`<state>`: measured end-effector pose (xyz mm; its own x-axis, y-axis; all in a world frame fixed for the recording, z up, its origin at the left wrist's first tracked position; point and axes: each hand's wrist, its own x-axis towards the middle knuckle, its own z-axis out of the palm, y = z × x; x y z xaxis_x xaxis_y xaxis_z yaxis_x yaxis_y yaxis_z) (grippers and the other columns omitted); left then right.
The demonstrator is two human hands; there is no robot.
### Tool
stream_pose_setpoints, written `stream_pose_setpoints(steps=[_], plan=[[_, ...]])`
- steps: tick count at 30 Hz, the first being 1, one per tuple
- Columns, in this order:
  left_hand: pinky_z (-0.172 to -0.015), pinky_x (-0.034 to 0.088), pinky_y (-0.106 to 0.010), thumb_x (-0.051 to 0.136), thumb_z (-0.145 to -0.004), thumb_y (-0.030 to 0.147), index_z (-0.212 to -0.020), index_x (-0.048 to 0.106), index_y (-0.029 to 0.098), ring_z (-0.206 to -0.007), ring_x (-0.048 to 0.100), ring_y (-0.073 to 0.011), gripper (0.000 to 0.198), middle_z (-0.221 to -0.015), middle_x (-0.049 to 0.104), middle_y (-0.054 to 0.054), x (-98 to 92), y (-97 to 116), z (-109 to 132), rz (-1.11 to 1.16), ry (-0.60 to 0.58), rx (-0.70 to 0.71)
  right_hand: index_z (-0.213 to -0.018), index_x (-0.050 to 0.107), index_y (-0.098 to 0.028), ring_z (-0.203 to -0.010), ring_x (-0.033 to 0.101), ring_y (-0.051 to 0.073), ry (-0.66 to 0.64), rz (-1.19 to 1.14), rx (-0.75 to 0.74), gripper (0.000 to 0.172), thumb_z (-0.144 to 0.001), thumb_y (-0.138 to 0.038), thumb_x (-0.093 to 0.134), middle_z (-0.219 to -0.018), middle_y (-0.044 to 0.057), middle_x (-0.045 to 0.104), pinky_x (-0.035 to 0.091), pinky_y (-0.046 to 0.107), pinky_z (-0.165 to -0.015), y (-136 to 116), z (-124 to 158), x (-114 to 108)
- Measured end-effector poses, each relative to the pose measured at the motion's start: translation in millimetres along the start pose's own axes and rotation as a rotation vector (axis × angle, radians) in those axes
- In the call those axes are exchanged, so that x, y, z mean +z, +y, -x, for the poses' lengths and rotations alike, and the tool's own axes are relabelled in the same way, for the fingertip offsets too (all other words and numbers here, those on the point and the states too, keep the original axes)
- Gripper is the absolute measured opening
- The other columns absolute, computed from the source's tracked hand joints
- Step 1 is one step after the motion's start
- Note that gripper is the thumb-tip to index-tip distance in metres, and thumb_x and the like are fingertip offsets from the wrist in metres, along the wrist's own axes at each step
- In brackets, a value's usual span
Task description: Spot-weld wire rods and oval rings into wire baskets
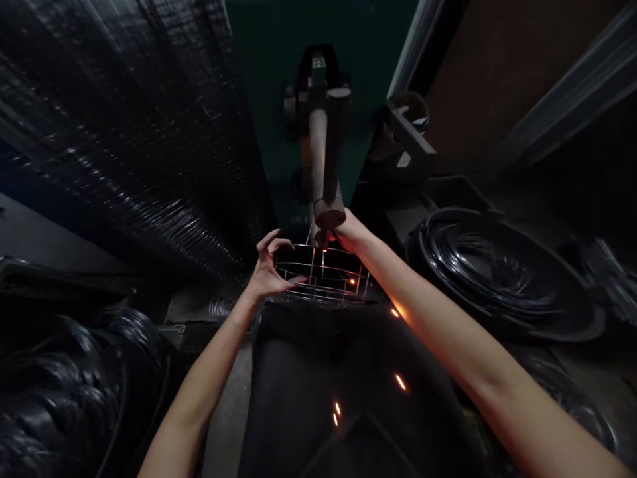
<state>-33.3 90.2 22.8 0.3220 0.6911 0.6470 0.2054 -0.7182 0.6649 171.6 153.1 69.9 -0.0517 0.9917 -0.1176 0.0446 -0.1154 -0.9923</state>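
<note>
A wire basket [318,287] of thin, shiny rods sits below the tip of a spot welder [330,216]. At the basket's left end, my left hand [271,271] spans the wires, thumb on the near side and bent fingers at the far rim. My right hand [352,231] reaches to the far right side, close beside the welder tip. Its fingers are mostly hidden behind the welder head, so their grip does not show. Orange sparks [401,382] fly from the weld point, one near my right forearm.
Dark stacked wirework [164,166] rises at the left. Bundled wire rings [74,385] lie at lower left. On the right, a round black tub [587,325] holds coiled wire rings [482,265]. Dark cloth [308,358] covers my lap. A small container [411,109] stands beside the green machine [259,79].
</note>
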Motion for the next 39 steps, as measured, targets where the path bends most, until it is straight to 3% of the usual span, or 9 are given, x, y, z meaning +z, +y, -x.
stream_pose_setpoints(steps=[6, 10, 14, 17, 21, 25, 28, 32, 39], plan=[[-0.095, 0.048, -0.044, 0.085, -0.061, 0.039, -0.141, 0.016, 0.026, -0.1, 0.059, -0.0203, 0.107, -0.112, 0.054, -0.008, -4.4, -5, -1, -0.056, -0.054, 0.034, -0.073, 0.051, -0.015, -0.036, 0.037, 0.005, 0.049, -0.096, 0.193, 0.017, -0.089, -0.011, 0.053, -0.047, -0.006, 0.048, 0.022, 0.017, -0.036, -30, -15, -11], [-0.092, 0.048, -0.046, 0.084, -0.061, 0.046, -0.14, 0.027, 0.026, -0.105, 0.058, -0.0247, 0.099, -0.116, 0.055, -0.012, 4.6, -7, 20, -0.118, -0.086, 0.253, -0.07, 0.052, -0.014, -0.037, 0.034, 0.004, 0.092, -0.133, 0.249, 0.024, -0.094, -0.015, 0.048, -0.048, -0.005, 0.045, 0.02, 0.017, -0.035, -44, -3, -26], [-0.108, 0.029, -0.061, 0.08, -0.065, 0.049, -0.139, 0.034, 0.032, -0.126, 0.047, -0.0326, 0.089, -0.126, 0.058, -0.013, 8.6, 4, 60, -0.231, -0.326, 0.339, -0.079, 0.057, -0.012, -0.038, 0.032, 0.004, 0.047, -0.155, 0.262, 0.022, -0.096, -0.02, 0.045, -0.05, -0.005, 0.044, 0.019, 0.014, -0.036, -34, 50, -51], [-0.112, 0.013, -0.067, 0.075, -0.066, 0.06, -0.143, 0.036, 0.029, -0.14, 0.029, -0.0387, 0.092, -0.14, 0.05, -0.016, 5.2, 24, 79, -0.24, -0.521, 0.072, -0.08, 0.058, -0.014, -0.042, 0.037, 0.006, 0.039, -0.042, 0.173, 0.02, -0.093, -0.028, 0.049, -0.056, -0.004, 0.049, 0.025, 0.016, -0.039, -7, 109, -48], [-0.112, 0.03, -0.053, 0.047, -0.088, 0.061, -0.133, 0.053, 0.019, -0.134, 0.043, -0.0319, 0.062, -0.137, 0.053, -0.016, 19.8, 66, 61, 0.041, -0.313, -0.454, -0.084, 0.06, -0.018, -0.075, 0.059, 0.014, 0.008, 0.348, -0.143, 0.018, -0.092, -0.031, 0.05, -0.083, 0.003, 0.065, 0.048, 0.025, -0.07, 37, 172, 1], [-0.073, 0.052, -0.028, 0.049, -0.09, 0.054, -0.107, 0.067, 0.016, -0.07, 0.063, -0.0147, 0.046, -0.075, 0.066, -0.003, 47.9, 107, 31, 0.359, -0.112, -0.706, -0.095, 0.066, -0.019, -0.086, 0.062, 0.019, -0.159, 0.669, -0.305, 0.019, -0.093, -0.026, 0.048, -0.095, 0.008, 0.067, 0.049, 0.031, -0.082, 53, 210, 20], [-0.05, 0.04, -0.02, 0.05, -0.091, 0.052, -0.101, 0.069, 0.016, -0.047, 0.045, -0.0083, 0.041, -0.053, 0.048, 0.004, 47.5, 131, 28, 0.335, -0.082, -0.742, -0.104, 0.069, -0.02, -0.087, 0.064, 0.019, -0.135, 0.745, -0.404, 0.026, -0.095, -0.027, 0.045, -0.096, 0.009, 0.068, 0.051, 0.032, -0.082, 37, 223, -18], [-0.065, 0.048, -0.023, 0.055, -0.089, 0.048, -0.089, 0.074, 0.017, -0.068, 0.06, -0.0129, 0.036, -0.068, 0.063, -0.001, 23.4, 159, 27, 0.154, -0.196, -0.611, -0.131, 0.058, -0.026, -0.118, 0.054, 0.023, 0.105, 0.906, -0.494, 0.038, -0.096, -0.028, 0.042, -0.127, 0.009, 0.059, 0.044, 0.04, -0.099, -5, 216, -76], [-0.049, 0.041, -0.024, 0.067, -0.08, 0.049, -0.093, 0.071, 0.017, -0.048, 0.047, -0.0102, 0.035, -0.053, 0.049, 0.002, -10.3, 148, -25, 0.169, -0.073, -0.625, -0.131, 0.059, -0.023, -0.09, 0.06, 0.02, 0.031, 1.131, -0.532, 0.041, -0.099, -0.035, 0.037, -0.103, 0.009, 0.064, 0.046, 0.029, -0.078, -39, 184, -71]])
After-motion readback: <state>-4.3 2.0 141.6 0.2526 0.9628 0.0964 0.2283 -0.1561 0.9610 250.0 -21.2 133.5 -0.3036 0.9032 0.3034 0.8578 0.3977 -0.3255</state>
